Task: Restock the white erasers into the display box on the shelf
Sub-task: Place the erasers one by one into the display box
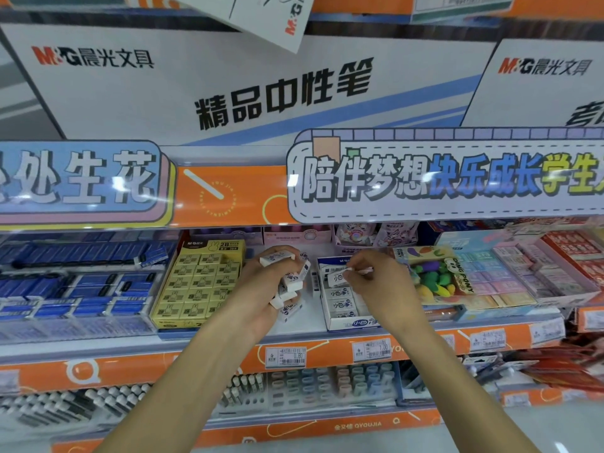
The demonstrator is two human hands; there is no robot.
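My left hand (261, 289) is closed around a bunch of several white erasers (287, 282), held just left of the display box; one eraser (276, 257) sticks out at the top of the grip. My right hand (379, 282) pinches a single white eraser (338, 278) over the back part of the white and blue display box (353, 323) on the middle shelf. White erasers lie in rows inside the box (340, 304), in front of the one I hold.
A yellow box of 2B erasers (199, 282) stands to the left of my left hand. Blue erasers (75, 289) fill the far left of the shelf. A colourful toy-eraser pack (438, 279) and pastel boxes (510, 276) sit to the right. Price tags (372, 349) line the shelf edge.
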